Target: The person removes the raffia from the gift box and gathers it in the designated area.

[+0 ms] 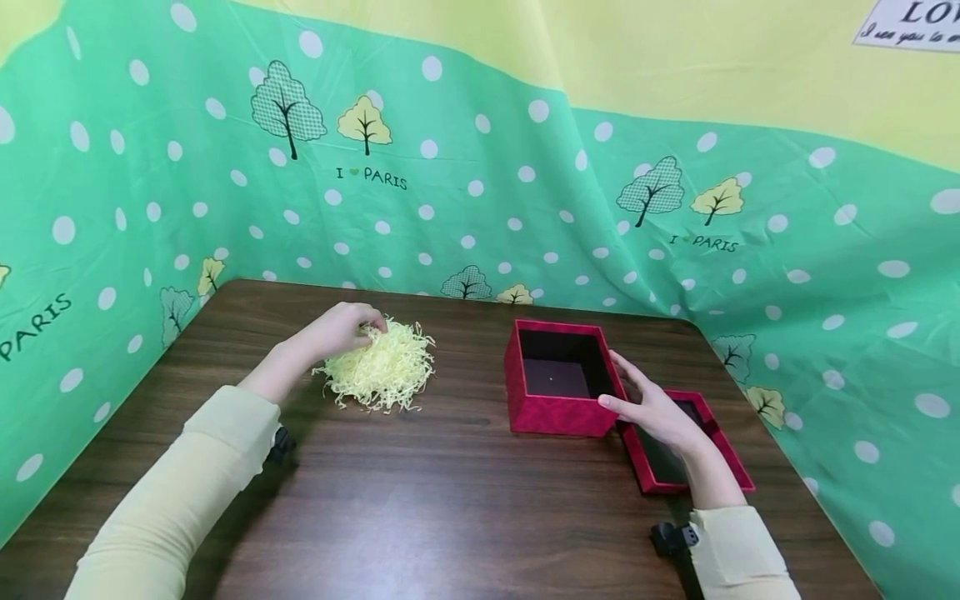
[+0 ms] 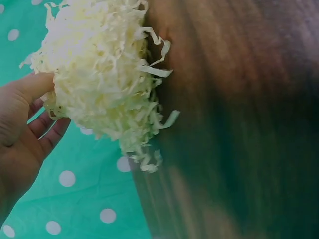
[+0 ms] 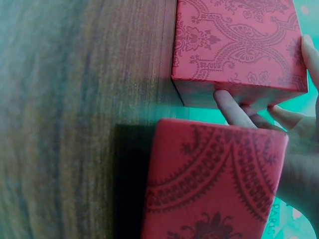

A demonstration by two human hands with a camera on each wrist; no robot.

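A loose pile of pale yellow shredded paper [image 1: 386, 367] lies on the table's left half. My left hand [image 1: 345, 327] reaches into its far-left edge, thumb and bent fingers pinching strands. In the left wrist view the thumb of that hand [image 2: 22, 119] presses the shreds [image 2: 99, 74]; some fingertips are hidden beneath them. Upright at right stands a red patterned box [image 1: 562, 414], uncovered, dark inside. My right hand [image 1: 660, 412] rests spread at its right front corner, thumb on the rim and straight fingers along the outer right wall [image 3: 199, 92].
A red lid [image 1: 727, 450] lies hollow side up right of the box, partly under my right forearm. Dark wood table [image 1: 450, 517] spans the front. Behind it hangs a green dotted cloth [image 1: 480, 225] with printed trees. Each wrist carries a small black camera.
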